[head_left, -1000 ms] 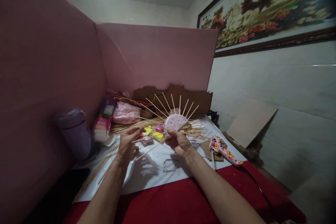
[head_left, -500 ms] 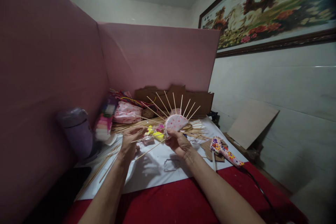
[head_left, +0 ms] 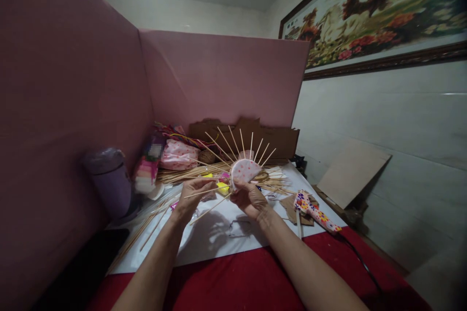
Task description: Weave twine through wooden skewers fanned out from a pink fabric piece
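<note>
My right hand [head_left: 248,198] is closed round the lower edge of a pink dotted fabric half-disc [head_left: 243,169] with several thin wooden sticks fanning out of it. My left hand [head_left: 192,195] sits just left of it, fingers pinched on one of the sticks [head_left: 199,192] that points toward the disc. Both hands hover above a white sheet [head_left: 219,238] spread on a red cloth.
A bundle of wooden sticks [head_left: 182,173] lies behind the hands, with pink fabric [head_left: 176,154] and cardboard pieces [head_left: 270,137]. A flower-patterned glue gun [head_left: 314,211] lies at right. A purple container [head_left: 108,180] stands at left by the pink partition [head_left: 73,97]. Yellow bits [head_left: 222,187] lie under the disc.
My left hand has shifted a little right, closer to the disc, with the stick. The right hand and the disc have stayed almost where they were.
</note>
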Action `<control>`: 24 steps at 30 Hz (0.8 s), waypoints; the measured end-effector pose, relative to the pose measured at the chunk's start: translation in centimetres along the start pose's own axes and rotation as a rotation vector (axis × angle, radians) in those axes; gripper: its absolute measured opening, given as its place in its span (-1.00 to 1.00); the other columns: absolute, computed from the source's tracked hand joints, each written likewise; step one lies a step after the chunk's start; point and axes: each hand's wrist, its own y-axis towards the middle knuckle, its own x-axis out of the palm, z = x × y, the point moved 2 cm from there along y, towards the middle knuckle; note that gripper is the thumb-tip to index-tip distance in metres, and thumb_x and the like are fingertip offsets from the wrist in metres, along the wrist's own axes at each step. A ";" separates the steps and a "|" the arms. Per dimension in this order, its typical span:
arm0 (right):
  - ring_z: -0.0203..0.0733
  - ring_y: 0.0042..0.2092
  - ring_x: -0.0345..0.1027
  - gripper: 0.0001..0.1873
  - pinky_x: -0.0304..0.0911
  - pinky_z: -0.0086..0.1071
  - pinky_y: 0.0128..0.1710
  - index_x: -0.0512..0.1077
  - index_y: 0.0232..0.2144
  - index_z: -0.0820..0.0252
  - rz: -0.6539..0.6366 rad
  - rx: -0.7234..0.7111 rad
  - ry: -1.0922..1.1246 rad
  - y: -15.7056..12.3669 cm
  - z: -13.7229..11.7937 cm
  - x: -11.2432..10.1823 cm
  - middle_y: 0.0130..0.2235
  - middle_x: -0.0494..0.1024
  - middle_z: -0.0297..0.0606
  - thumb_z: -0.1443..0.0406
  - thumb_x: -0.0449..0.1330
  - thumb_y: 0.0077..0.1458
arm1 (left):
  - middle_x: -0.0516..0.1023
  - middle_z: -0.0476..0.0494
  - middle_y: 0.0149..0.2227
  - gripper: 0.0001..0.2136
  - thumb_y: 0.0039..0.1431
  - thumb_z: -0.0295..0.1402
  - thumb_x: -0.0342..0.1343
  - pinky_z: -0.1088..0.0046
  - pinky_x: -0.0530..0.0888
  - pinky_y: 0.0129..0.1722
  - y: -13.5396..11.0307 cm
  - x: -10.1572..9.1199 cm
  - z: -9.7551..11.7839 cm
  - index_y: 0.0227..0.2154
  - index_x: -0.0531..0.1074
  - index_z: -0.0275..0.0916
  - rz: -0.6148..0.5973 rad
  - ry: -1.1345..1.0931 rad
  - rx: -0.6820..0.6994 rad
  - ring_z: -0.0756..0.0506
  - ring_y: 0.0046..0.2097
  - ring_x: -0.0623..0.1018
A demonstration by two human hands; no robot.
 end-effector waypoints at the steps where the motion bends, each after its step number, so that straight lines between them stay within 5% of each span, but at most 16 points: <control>1: -0.43 -0.58 0.24 -0.80 0.11 -0.56 -0.62 0.42 -0.45 0.28 -0.010 0.004 -0.005 0.0 0.0 0.0 -0.50 0.53 -0.35 0.45 0.29 -0.25 | 0.58 -0.21 -0.37 -0.75 -0.08 -0.28 0.22 0.44 0.39 -0.41 0.0 0.1 -0.2 -0.33 0.54 -0.32 -0.038 0.004 -0.004 -0.04 -0.42 0.49; 16: -0.40 -0.55 0.26 -0.81 0.11 -0.53 -0.59 0.42 -0.48 0.28 -0.038 0.039 -0.049 -0.5 0.4 0.3 -0.54 0.50 -0.36 0.44 0.31 -0.26 | 0.49 -0.01 -0.48 -0.84 -0.09 -0.33 0.23 0.49 0.39 -0.43 -0.1 0.2 -0.9 -0.44 0.41 -0.26 -0.004 -0.100 0.021 0.03 -0.46 0.46; 24: -0.35 -0.52 0.32 -0.79 0.19 -0.47 -0.53 0.42 -0.39 0.28 -0.133 0.086 -0.045 -0.4 0.8 -0.3 -0.50 0.52 -0.33 0.38 0.31 -0.19 | 0.49 -0.06 -0.50 -0.84 -0.15 -0.35 0.27 0.54 0.34 -0.48 -0.1 0.2 -1.1 -0.45 0.51 -0.30 -0.006 -0.039 0.002 0.06 -0.50 0.42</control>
